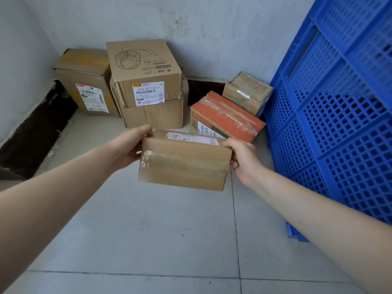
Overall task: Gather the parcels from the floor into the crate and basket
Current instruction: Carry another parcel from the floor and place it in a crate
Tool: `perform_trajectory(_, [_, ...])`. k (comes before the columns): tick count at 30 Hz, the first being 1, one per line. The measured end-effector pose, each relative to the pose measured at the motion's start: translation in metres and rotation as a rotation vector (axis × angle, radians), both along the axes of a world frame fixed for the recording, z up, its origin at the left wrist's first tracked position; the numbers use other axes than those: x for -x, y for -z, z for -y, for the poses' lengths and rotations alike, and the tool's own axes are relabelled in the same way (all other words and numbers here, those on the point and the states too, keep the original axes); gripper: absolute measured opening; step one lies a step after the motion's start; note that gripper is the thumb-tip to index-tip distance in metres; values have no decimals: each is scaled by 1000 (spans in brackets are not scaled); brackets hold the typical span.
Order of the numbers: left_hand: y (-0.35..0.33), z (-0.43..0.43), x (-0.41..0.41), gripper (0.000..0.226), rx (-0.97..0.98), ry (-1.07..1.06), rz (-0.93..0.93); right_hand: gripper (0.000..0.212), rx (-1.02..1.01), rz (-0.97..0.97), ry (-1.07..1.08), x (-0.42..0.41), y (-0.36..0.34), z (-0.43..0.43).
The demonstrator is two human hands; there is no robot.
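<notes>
A flat brown cardboard parcel (184, 164) with clear tape and a white label is lifted above the floor between both hands. My left hand (129, 147) grips its left end and my right hand (244, 160) grips its right end. Behind it on the floor lie an orange-topped parcel (229, 117) and a small taped brown parcel (247, 93). A large carton with a printed drawing (146, 81) sits on another box, and a taller brown carton (87, 81) leans in the corner. The blue perforated plastic crate (339, 115) stands at the right.
Grey walls meet in a corner behind the cartons, with a dark skirting strip (36, 134) along the left wall. Pale floor tiles (148, 230) spread below the hands. The crate's wall stands close to my right forearm.
</notes>
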State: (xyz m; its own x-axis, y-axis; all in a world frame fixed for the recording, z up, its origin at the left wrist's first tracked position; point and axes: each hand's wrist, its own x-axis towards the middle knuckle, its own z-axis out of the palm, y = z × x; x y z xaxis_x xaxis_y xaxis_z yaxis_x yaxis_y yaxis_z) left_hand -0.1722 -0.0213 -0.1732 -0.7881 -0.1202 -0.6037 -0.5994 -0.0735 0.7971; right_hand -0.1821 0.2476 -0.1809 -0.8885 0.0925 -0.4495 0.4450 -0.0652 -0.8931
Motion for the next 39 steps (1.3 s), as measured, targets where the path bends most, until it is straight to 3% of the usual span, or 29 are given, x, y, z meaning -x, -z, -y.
perform_trajectory(3, [4,-6,-6,18,102,83,-1,39,-117,-32,-91,-11,16,-5])
perform_trajectory(5, [13,-9,-9,26,212,73,39,36,-216,-22,-191,-21,28,-7])
perform_trajectory(7, [18,-15,-11,20,237,106,80,28,-255,20,-204,-27,35,-11])
perform_trajectory(11, [18,-30,-4,10,380,203,95,19,-274,22,9,-21,41,-25])
perform_trajectory(15, [13,-50,27,9,588,149,-146,12,-329,-25,259,1,37,-42])
perform_trajectory(19, [18,-80,72,42,525,160,-217,33,-230,-49,399,34,35,-52])
perform_trajectory(22, [21,-96,99,76,402,192,-177,57,-246,-40,332,50,35,-55])
perform_trajectory(24, [20,-103,116,87,353,182,-159,66,-256,-13,256,57,37,-56])
perform_trajectory(29, [20,-114,135,58,295,189,-196,72,-87,103,169,69,44,-60])
perform_trajectory(32, [14,-108,128,45,255,200,-406,84,-101,110,179,70,42,-63])
perform_trajectory(35, [9,-96,117,31,190,245,-634,94,-58,98,373,66,45,-63])
perform_trajectory(39, [-14,-85,105,21,267,210,-780,67,106,25,549,61,25,-59])
